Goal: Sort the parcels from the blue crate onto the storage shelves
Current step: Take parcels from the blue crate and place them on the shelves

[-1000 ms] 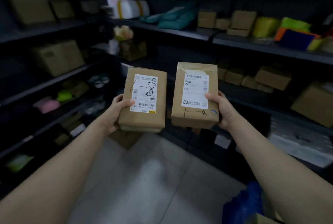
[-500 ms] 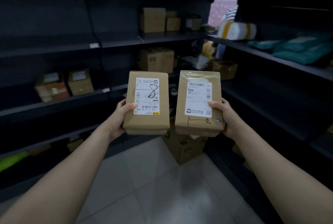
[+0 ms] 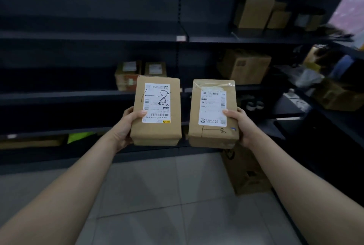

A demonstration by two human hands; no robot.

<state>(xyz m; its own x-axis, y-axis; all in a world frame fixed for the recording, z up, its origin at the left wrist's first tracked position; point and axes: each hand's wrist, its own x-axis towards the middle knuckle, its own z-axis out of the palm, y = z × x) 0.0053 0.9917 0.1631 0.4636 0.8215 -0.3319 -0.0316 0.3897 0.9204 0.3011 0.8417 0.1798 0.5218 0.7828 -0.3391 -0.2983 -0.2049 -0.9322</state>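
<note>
A: Left side, quick. What's your left hand doing?
B: Your left hand grips the left parcel by its left edge. The thumb lies flat on the front with its tip on the white label's lower corner, and the other fingers are hidden behind the cardboard. Firm hold, parcel upright, label facing you (print upside down, a big handwritten "1—8" across it).
A: Right?
B: Same, mirrored. Your right hand clasps the right parcel on its right edge, with the thumb over the label's right side and the fingers wrapped behind. "1—8" is penned below that label, and clear tape crosses the top.
A: Where are the parcels?
B: Both in the air before you, side by side, with a narrow gap between them. They're in front of the dark shelves, and neither rests on a shelf.
A: Background?
B: Two small boxes on the shelf behind the left parcel, a bigger box up right of the right parcel, more boxes one shelf higher. A carton stands on the tiled floor below your right hand. Something yellow-green low left, blurred.
</note>
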